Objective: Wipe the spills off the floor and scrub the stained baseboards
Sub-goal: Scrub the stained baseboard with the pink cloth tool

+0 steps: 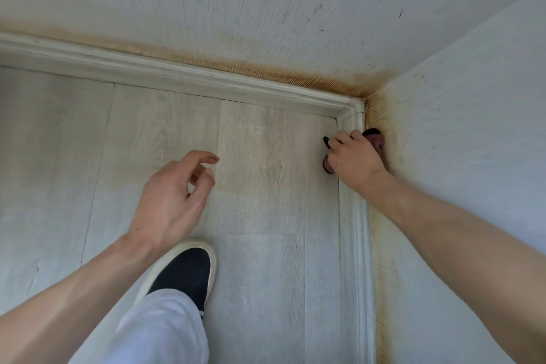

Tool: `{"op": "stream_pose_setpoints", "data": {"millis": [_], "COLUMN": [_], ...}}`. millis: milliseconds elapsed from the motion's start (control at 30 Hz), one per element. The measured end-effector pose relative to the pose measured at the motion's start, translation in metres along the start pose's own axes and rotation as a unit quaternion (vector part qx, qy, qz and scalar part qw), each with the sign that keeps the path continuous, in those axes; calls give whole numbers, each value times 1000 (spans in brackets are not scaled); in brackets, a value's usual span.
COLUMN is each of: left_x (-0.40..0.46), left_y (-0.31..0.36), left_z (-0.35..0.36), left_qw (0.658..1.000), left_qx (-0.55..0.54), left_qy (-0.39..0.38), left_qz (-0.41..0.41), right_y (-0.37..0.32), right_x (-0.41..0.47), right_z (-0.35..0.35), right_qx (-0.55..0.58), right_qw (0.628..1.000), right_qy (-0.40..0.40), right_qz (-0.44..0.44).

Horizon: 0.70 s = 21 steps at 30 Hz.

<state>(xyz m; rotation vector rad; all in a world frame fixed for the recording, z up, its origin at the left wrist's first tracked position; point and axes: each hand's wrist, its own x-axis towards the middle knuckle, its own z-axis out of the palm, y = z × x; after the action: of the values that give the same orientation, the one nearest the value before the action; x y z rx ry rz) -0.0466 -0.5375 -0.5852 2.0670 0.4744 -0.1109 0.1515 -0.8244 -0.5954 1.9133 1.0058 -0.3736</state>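
Right hand (353, 158) gripped a dark scrubber (373, 139) on the corner baseboard (353, 115); left hand (174, 198) hung loosely curled, empty, over open floor (260, 139).

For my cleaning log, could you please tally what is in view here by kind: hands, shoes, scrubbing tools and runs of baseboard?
Hands: 2, the left hand and the right hand
Shoes: 1, the dark shoe
Scrubbing tools: 1, the dark brush gripped by the right hand
Baseboard runs: 2, the far baseboard and the right baseboard
Total: 6
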Motion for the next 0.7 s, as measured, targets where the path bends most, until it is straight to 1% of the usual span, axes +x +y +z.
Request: {"op": "stream_pose_setpoints", "data": {"millis": [133, 167, 233, 300, 367, 433, 500, 567, 633, 700], "left_x": [1, 1, 3, 3, 4, 4, 6, 9, 11, 13], "left_y": [-3, -5, -6, -7, -7, -5, -3, -2, 1, 3], "left_z": [-1, -1, -2, -1, 1, 2, 3, 3, 3, 3], "left_qw": [1000, 1000, 1000, 1000, 1000, 1000, 1000, 1000, 1000, 1000], "left_qx": [9, 11, 12, 11, 8, 10, 9, 8, 7, 3], "left_qy": [-5, -5, -4, -6, -8, -11, -15, -18, -18, -16], "left_qz": [1, 3, 5, 4, 4, 6, 6, 3, 1, 2], "right_y": [19, 22, 26, 21, 16, 19, 27, 21, 0, -7], "right_x": [23, 27, 31, 27, 24, 29, 39, 39, 27, 17], "right_z": [-13, -12, -6, -4, -3, -8, -14, -17, -13, -9], "right_qx": [-32, -57, -104, -119, -115, -95, -89, -66, -54, -42], "right_qw": [990, 989, 989, 993, 993, 995, 995, 996, 996, 998], "right_qy": [118, 114, 97, 24, -8, -8, -4, -13, -39, -43], "right_qz": [-64, -74, -45, 7, 18, 21, 41, 60, 54, 28]}}
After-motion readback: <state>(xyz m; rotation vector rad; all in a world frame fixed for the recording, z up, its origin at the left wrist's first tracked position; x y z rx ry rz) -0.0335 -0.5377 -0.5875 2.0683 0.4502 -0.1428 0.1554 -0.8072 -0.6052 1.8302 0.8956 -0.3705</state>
